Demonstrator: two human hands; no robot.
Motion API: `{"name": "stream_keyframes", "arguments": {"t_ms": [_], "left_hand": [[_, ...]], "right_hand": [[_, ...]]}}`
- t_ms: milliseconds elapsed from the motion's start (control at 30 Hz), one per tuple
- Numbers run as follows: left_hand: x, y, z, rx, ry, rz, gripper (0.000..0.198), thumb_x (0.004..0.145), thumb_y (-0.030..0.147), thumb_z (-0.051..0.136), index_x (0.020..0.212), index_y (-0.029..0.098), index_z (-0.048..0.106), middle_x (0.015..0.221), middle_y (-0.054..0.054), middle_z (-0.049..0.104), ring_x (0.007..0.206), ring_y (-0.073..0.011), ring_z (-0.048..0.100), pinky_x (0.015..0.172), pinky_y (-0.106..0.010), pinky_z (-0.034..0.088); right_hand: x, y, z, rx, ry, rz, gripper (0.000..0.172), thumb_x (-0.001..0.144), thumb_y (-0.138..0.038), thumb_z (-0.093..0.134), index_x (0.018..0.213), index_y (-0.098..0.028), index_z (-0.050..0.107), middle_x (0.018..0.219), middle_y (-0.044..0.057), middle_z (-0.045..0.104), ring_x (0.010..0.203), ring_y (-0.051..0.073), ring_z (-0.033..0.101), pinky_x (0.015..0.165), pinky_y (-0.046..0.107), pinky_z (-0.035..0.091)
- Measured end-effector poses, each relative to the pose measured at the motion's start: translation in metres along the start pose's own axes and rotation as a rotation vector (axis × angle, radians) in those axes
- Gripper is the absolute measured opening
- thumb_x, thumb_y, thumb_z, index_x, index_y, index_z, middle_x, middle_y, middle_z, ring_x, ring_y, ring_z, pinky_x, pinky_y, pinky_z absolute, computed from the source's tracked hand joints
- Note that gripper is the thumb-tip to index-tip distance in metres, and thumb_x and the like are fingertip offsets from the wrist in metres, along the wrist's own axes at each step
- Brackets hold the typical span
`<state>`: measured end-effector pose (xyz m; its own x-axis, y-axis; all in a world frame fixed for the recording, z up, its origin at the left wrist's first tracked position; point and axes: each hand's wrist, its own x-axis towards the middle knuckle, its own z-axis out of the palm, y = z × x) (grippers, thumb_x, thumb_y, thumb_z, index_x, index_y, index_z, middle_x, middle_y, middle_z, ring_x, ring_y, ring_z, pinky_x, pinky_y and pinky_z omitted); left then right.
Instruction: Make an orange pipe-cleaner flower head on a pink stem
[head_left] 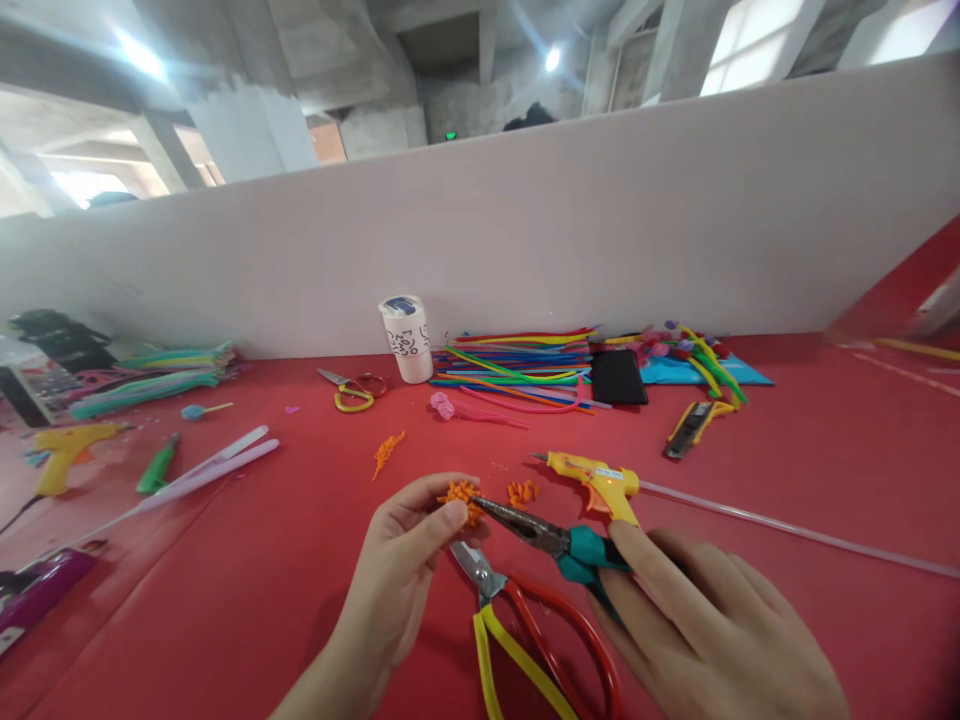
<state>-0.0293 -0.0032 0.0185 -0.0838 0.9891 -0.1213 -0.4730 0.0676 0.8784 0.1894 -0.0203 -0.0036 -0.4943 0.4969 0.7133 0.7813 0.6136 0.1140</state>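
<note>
Worktop [285, 590] is red; right hand [709, 610] grips pliers [540, 532], left hand [409, 535] pinches orange cluster [457, 491] against their tips, well in from the far edge. Over-squeezing could crush it; a slip could nip that hand.

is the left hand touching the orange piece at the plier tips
Touching: the head view shows the left hand holding the orange piece in its grip, thumb against it.

Behind the pliers [559, 540], the cup [407, 340] stands left of the pipe cleaners [517, 362].
</note>
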Motion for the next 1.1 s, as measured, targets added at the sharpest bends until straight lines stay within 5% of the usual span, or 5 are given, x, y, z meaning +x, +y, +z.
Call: {"name": "stream_keyframes", "arguments": {"t_ms": [100,400,1100], "left_hand": [[0.002,0.0,-0.002,-0.009,0.005,0.021,0.018,0.061,0.021,0.077,0.078,0.015,0.074,0.072,-0.004,0.071,0.059,-0.0131,0.065,0.061,-0.023,0.051],[0.001,0.004,-0.002,0.07,-0.034,0.04,0.032,0.061,0.021,0.076,0.093,0.017,0.074,0.078,-0.004,0.07,0.067,-0.0124,0.062,0.068,-0.022,0.049],[0.001,-0.003,-0.006,0.194,-0.124,0.147,0.025,0.066,0.02,0.073,0.091,0.022,0.07,0.09,-0.004,0.069,0.08,-0.0146,0.061,0.072,-0.023,0.05]], "right_hand": [[0.002,0.002,0.001,-0.148,-0.015,-0.119,0.017,0.086,-0.018,0.05,0.087,-0.021,0.066,0.093,0.007,0.07,0.086,0.025,0.063,0.072,0.038,0.043],[0.014,0.003,0.003,0.178,0.071,0.11,0.014,0.083,-0.018,0.052,0.074,-0.017,0.062,0.093,0.011,0.061,0.08,0.02,0.06,0.07,0.032,0.049],[0.015,-0.005,0.004,0.295,0.041,0.114,0.017,0.083,-0.013,0.05,0.073,-0.017,0.063,0.087,0.008,0.061,0.075,0.017,0.058,0.064,0.028,0.049]]}}
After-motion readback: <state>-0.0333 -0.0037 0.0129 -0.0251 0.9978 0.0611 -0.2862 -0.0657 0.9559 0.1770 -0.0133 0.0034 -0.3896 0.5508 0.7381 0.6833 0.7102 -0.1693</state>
